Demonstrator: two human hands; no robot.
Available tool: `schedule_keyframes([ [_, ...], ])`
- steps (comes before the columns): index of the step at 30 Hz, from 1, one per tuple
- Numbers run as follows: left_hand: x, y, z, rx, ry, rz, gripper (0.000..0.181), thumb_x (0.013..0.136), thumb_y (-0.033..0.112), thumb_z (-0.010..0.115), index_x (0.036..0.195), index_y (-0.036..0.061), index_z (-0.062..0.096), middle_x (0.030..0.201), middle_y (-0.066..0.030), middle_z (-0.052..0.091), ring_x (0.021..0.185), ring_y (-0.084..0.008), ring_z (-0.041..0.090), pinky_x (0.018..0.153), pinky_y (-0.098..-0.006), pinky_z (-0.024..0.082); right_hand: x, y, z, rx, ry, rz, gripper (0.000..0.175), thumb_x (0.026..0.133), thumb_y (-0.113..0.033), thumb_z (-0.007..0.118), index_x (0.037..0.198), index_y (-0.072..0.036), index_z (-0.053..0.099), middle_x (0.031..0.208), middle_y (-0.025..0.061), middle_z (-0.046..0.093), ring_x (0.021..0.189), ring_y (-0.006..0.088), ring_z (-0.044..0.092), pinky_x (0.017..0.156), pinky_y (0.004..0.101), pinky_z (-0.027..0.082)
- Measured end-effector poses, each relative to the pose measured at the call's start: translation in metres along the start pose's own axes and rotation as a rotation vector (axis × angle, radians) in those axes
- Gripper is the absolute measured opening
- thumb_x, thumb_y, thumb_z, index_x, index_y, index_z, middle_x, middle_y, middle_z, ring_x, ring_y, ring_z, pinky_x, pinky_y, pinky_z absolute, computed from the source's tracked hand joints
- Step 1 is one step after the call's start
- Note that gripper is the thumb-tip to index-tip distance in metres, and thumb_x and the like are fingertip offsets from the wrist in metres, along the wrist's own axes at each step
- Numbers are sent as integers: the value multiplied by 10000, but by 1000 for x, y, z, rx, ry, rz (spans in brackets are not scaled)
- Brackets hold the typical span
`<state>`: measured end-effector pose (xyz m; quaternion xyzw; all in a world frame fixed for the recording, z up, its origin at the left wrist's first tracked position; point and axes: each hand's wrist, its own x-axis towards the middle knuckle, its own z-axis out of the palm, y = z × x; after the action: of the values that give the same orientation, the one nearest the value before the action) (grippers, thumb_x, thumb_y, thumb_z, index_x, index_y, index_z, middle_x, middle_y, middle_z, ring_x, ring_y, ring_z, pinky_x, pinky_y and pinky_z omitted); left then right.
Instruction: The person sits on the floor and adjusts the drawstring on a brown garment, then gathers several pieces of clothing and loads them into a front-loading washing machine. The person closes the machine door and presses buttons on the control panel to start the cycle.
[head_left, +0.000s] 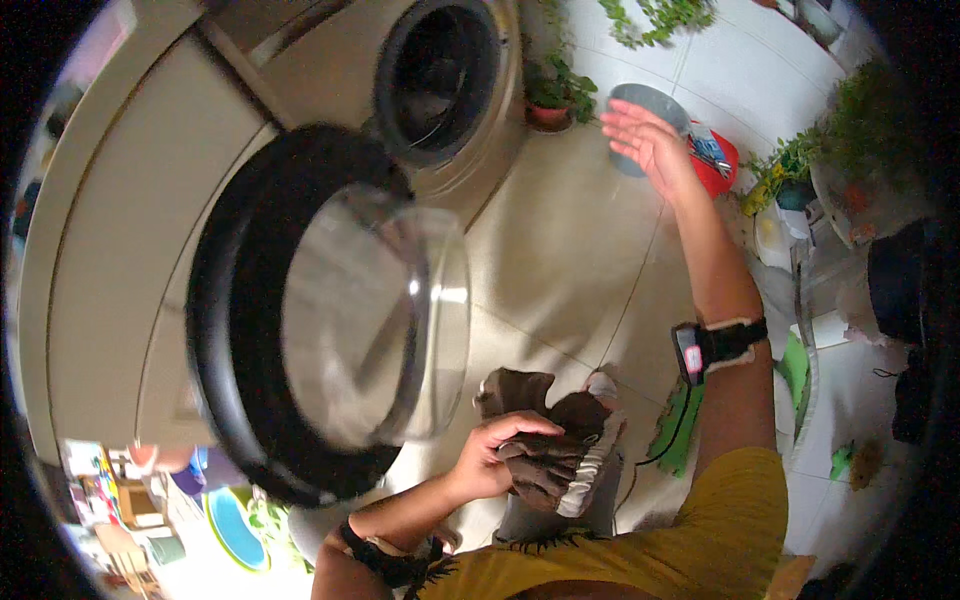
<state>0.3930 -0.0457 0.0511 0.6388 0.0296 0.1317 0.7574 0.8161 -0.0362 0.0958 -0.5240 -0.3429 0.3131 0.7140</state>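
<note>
My left hand (484, 459) grips a bunched brown cloth garment (536, 472) with a whitish gathered band along one side. The garment hangs low in front of my body, and its folds hide some of my fingers. My right hand (646, 142) is stretched out with nothing in it, its fingers extended and parted. It overlaps a grey bucket (652, 101) in the view; whether it touches the bucket I cannot tell. To the left, a front-loading washing machine's round door (255, 300) with a clear glass bowl (442, 322) stands open. Behind it gapes the dark drum opening (435, 82).
A red basin (716, 161) with a printed packet sits beside the bucket. Potted plants (551, 105) stand along the white tiled wall (742, 60). Green mats (679, 435) lie to the right, near a dangling black cable (667, 450). A blue-and-green tub (238, 529) is at lower left.
</note>
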Motion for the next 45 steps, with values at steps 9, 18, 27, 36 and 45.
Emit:
schedule_keyframes([
  [9, -153, 139, 21, -295, 405, 331, 383, 798, 86, 672, 1145, -13, 543, 1095, -126, 623, 1026, -191, 608, 914, -321, 468, -250, -89, 244, -315, -1438, -119, 673, 726, -246, 793, 1275, 9, 497, 1196, 127, 610, 1096, 224, 573, 993, 356, 413],
  [18, -266, 224, -15, 444, 1068, 402, 253, 670, -116, 591, 880, 6, 522, 839, -6, 597, 773, -77, 551, 708, -206, 457, -302, -102, 382, -435, -552, -362, 142, 873, -58, 609, 1010, -23, 603, 972, 81, 607, 872, 141, 600, 806, 272, 473],
  [27, -268, 206, -15, 1123, 1240, 512, 285, 595, -39, 655, 842, 44, 538, 770, -126, 607, 713, -321, 612, 630, -355, 495, -343, -52, 420, 99, -960, 105, 498, 967, -455, 444, 1091, 4, 592, 1038, 40, 624, 946, 141, 567, 860, 284, 428],
  [36, -296, 140, -33, 1172, 1274, 579, 392, 566, -57, 663, 926, 48, 549, 948, -118, 597, 790, -322, 603, 662, -350, 499, -352, 19, 462, 442, -729, 302, 270, 889, -50, 520, 1151, 14, 535, 1073, 51, 609, 979, 168, 591, 880, 310, 476],
  [45, -366, 93, -36, 772, 1297, 289, 373, 637, -59, 717, 976, 35, 593, 935, -90, 597, 854, -235, 594, 752, -308, 477, -327, 18, 468, 453, -833, 527, 392, 835, -3, 436, 1222, 23, 493, 1171, 106, 566, 1068, 209, 561, 947, 373, 455],
])
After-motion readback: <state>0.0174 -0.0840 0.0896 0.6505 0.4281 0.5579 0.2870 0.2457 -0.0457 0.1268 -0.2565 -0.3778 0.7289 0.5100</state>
